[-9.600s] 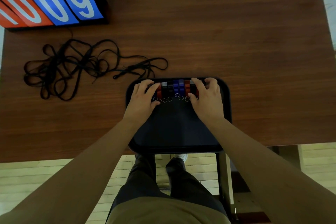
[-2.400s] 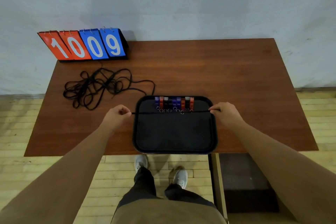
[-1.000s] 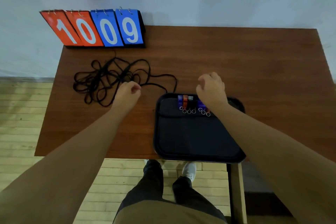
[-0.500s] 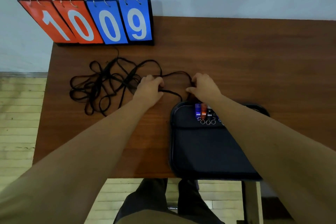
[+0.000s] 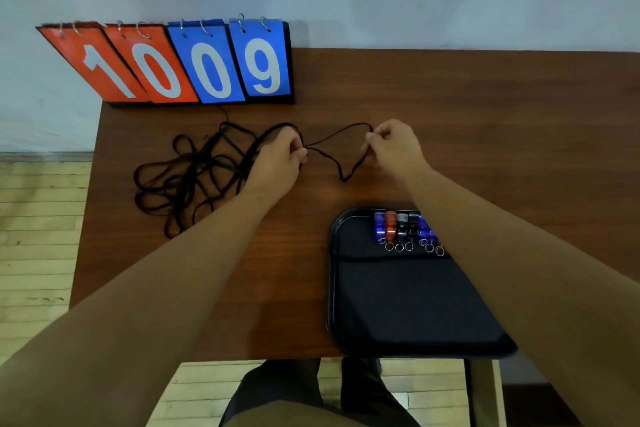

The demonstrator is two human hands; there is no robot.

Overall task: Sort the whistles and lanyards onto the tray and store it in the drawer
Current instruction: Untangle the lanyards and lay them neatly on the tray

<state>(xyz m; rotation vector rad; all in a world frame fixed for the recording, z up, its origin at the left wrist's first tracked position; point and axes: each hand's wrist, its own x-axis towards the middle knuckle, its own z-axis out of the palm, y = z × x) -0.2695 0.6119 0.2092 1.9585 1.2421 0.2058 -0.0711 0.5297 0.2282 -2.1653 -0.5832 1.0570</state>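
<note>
Both the left hand (image 5: 278,158) and right hand (image 5: 391,146) pinch one lanyard (image 5: 341,156), which seemingly trails into the tangle (image 5: 194,177), so pulling may drag others along.

Whistles (image 5: 405,229) on tray (image 5: 408,315); lanyards (image 5: 194,177) left, scoreboard (image 5: 194,66) behind.

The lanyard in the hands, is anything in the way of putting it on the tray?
Nothing visible. The lanyard, held by the left hand and right hand, has bare table before the tray. Its far end joins the tangled pile.
</note>
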